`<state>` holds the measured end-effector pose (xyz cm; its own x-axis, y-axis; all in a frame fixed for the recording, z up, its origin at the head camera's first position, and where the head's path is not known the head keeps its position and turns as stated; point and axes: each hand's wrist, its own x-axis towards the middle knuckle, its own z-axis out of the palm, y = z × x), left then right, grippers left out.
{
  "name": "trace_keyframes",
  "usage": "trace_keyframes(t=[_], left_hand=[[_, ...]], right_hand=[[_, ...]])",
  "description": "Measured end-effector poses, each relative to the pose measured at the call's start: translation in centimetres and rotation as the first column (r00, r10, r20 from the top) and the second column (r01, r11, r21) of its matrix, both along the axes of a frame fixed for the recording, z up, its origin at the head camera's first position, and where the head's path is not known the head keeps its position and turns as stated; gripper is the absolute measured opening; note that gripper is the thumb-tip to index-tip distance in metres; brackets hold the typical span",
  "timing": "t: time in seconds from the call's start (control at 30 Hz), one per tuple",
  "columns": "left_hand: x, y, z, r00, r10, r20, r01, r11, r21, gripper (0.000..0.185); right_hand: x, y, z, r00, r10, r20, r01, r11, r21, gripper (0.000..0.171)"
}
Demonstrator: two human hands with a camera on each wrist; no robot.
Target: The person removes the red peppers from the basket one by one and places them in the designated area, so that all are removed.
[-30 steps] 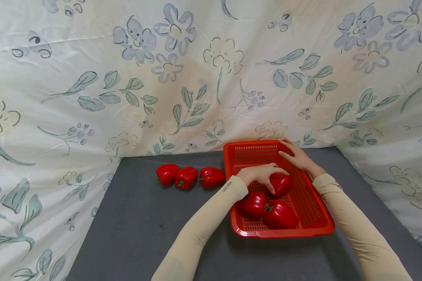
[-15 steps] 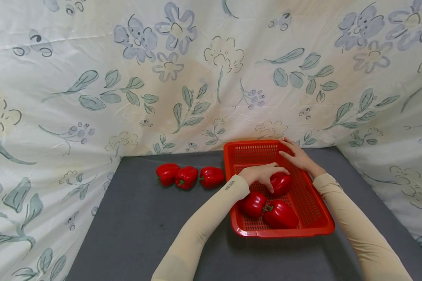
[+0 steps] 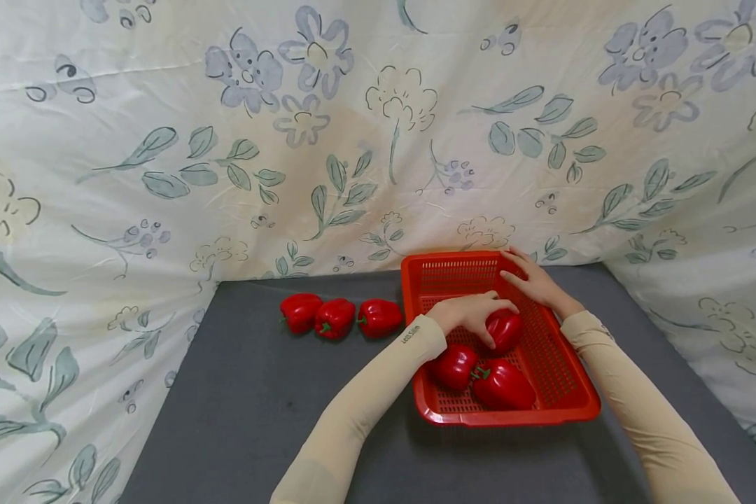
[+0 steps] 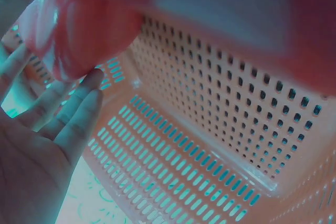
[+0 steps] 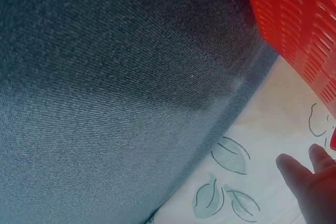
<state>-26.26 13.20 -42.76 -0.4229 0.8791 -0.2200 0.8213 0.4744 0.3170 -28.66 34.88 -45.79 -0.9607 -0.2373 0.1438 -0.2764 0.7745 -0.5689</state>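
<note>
A red plastic basket [image 3: 504, 420] with slotted walls sits on the right half of the table. Inside it, my left hand [image 3: 469, 313] grips a red bell pepper [image 3: 506, 329], thumb on the near side and fingers over the far side. The left wrist view shows fingers [image 4: 79, 116] against the underside of that pepper. Two more red bell peppers, one [image 3: 455, 366] at the left and one [image 3: 504, 385] nearer the front, lie in the basket, stems facing each other. My right hand [image 3: 534, 283] holds the basket's rim near its back right corner, thumb inside and fingers [image 5: 294, 171] outside.
Three red bell peppers [image 3: 299, 313], [image 3: 334, 319], [image 3: 379, 318] lie in a row left of the basket, the last close to its wall. A dark grey cloth [image 3: 258, 406] covers the table. Floral curtains [image 3: 353, 175] hang behind and at both sides.
The left hand and the bell pepper in it have barely shifted inside the basket. The right hand stays on the rim, and the other bell peppers lie as before.
</note>
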Motion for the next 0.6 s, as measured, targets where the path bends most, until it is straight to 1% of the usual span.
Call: trace_keyframes(t=[0.17,0.43,0.6], left_hand=[[-0.1,-0.5,0.7,0.999,0.009,0.032,-0.011,0.999,0.049,0.076],[-0.5,-1.4,1.5,0.997,0.016,0.082,-0.024,0.994,0.103,0.077],[-0.4,-2.0,2.0,0.994,0.015,0.11,-0.029,0.991,0.13,0.079]], right_hand=[[0.0,0.0,0.1,1.0,0.001,0.017,-0.001,1.0,0.0,0.062],[-0.2,0.0,0.1,1.0,0.002,0.002,-0.002,1.0,0.011,0.063],[-0.2,0.0,0.0,1.0,0.005,-0.003,-0.005,1.0,0.008,0.063]])
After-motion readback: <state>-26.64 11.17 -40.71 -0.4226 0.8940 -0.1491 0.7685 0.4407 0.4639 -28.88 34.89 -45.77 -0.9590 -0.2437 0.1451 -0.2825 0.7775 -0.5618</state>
